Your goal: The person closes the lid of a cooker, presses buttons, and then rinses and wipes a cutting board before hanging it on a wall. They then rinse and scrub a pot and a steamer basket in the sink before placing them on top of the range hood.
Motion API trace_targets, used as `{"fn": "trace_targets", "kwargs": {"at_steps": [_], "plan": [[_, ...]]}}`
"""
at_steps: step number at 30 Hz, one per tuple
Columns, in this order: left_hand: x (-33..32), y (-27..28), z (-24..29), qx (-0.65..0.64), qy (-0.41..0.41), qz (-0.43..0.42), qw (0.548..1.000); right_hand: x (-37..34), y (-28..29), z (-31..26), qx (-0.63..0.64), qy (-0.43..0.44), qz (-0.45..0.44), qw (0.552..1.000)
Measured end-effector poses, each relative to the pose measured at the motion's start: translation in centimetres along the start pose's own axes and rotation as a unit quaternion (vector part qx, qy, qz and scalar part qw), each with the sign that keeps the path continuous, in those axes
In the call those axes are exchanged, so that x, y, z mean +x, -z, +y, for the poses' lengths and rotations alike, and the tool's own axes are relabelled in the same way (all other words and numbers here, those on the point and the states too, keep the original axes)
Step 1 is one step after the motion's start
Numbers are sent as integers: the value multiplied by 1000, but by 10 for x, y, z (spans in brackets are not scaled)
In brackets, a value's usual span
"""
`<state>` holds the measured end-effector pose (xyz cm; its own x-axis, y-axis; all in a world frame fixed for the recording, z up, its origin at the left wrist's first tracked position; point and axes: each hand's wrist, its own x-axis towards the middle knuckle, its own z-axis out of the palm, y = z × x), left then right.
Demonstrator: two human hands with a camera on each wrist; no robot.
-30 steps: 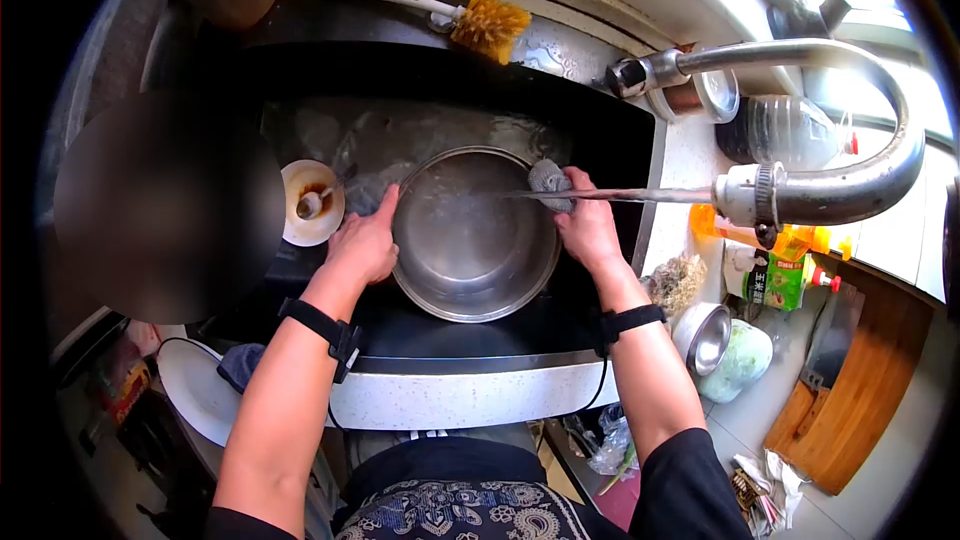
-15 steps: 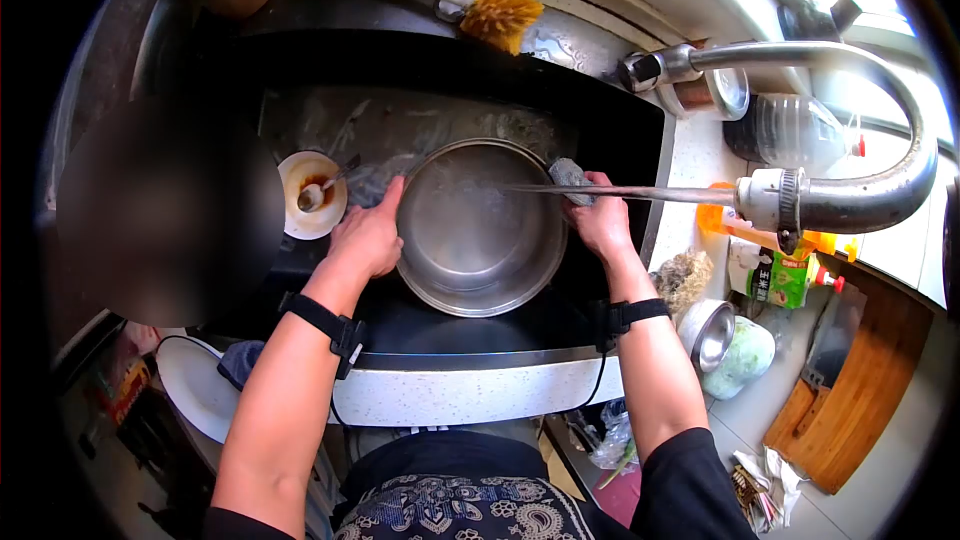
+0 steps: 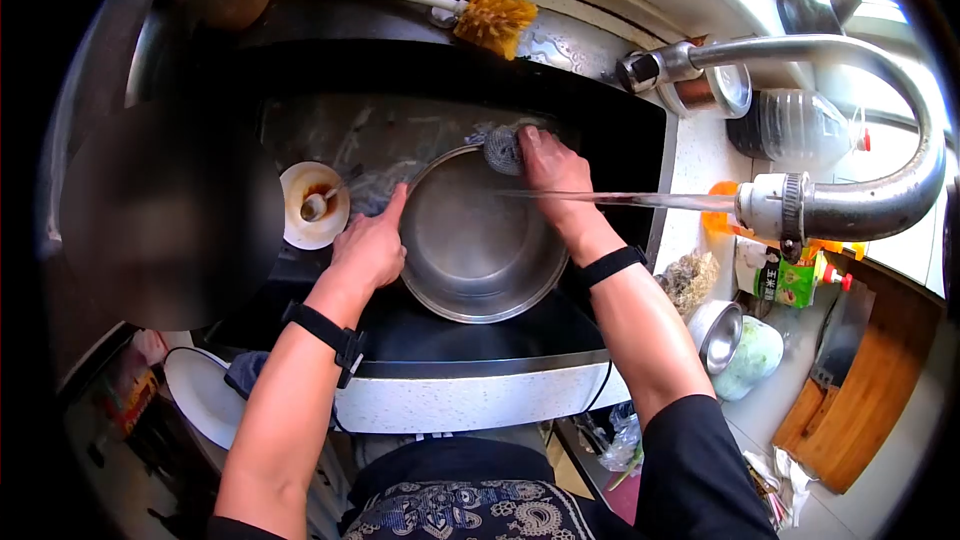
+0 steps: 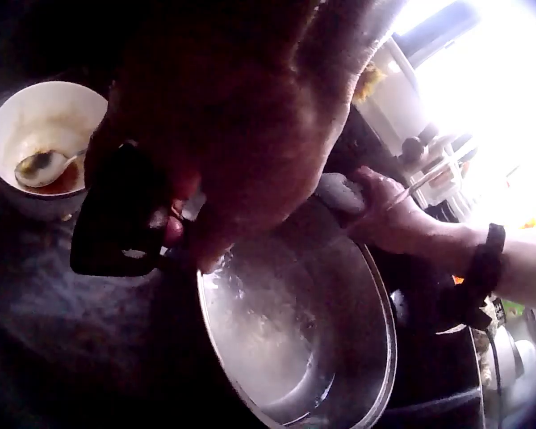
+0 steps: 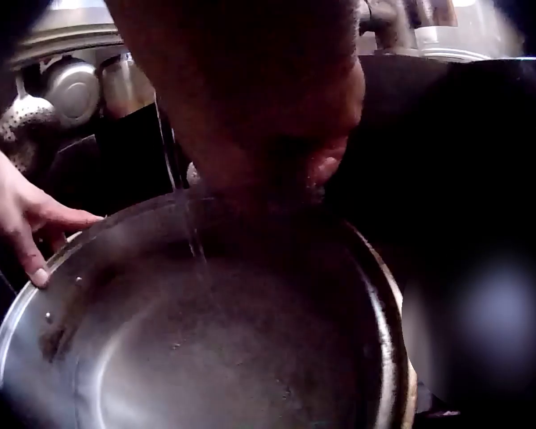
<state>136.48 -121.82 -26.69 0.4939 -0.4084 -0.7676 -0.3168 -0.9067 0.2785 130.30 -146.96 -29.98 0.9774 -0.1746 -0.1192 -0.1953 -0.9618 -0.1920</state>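
Observation:
A round stainless steel pot sits tilted in the dark sink, water running into it. My left hand grips its dark side handle, with one finger stretched along the left rim. My right hand holds a grey metal scourer against the pot's far rim. In the left wrist view, the scourer and right hand show beyond the pot. The right wrist view has the right hand dark above the rim, its fingertips mostly hidden, and the left hand at the other side of the pot.
A curved metal faucet reaches in from the right, its stream crossing the right forearm. Left of the pot stands a white bowl with a spoon and brown liquid. A yellow brush lies behind the sink; a knife rests on a cutting board.
My right hand has moved the scourer from the pot's right side to its far rim, up and left in the head view. The left hand keeps its hold.

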Motion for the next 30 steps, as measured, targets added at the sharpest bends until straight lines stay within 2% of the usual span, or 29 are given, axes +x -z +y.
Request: {"fn": "trace_targets", "kwargs": {"at_steps": [2,5,8,9,12,15,16,18,20,21,24,26,27,30], "plan": [[0,-4,-3,-1,-2,14,1000,-12,1,6,9,-53,-3,999],[0,8,2,-12,18,-38,999,-62,6,15,19,-156,2,988],[1,12,3,-18,17,-50,998,-68,17,14,28,-144,-26,989],[0,12,4,-10,16,-41,999,-50,9,15,7,-133,-7,991],[-4,6,5,8,18,-29,999,5,-1,-4,18,-31,-7,999],[0,9,5,4,10,-31,999,6,1,-13,-41,-40,-32,998],[-1,12,4,-1,9,-36,999,-9,-2,4,-11,-95,-30,995],[-2,14,3,-2,5,-39,999,-56,-6,21,2,-131,32,991],[1,10,2,7,5,-32,999,-79,14,14,-4,-206,-111,972],[1,8,2,2,5,-31,1000,-76,19,11,-4,-201,-102,974],[5,2,0,-4,3,-20,1000,-28,5,15,9,-109,-11,994],[9,-4,-4,0,-8,-11,1000,9,-2,-4,4,19,-10,1000],[5,-2,-1,4,-1,-13,1000,17,-7,-19,18,16,10,1000],[-1,5,3,3,6,-18,1000,-2,-1,-2,14,-25,4,1000]]}}
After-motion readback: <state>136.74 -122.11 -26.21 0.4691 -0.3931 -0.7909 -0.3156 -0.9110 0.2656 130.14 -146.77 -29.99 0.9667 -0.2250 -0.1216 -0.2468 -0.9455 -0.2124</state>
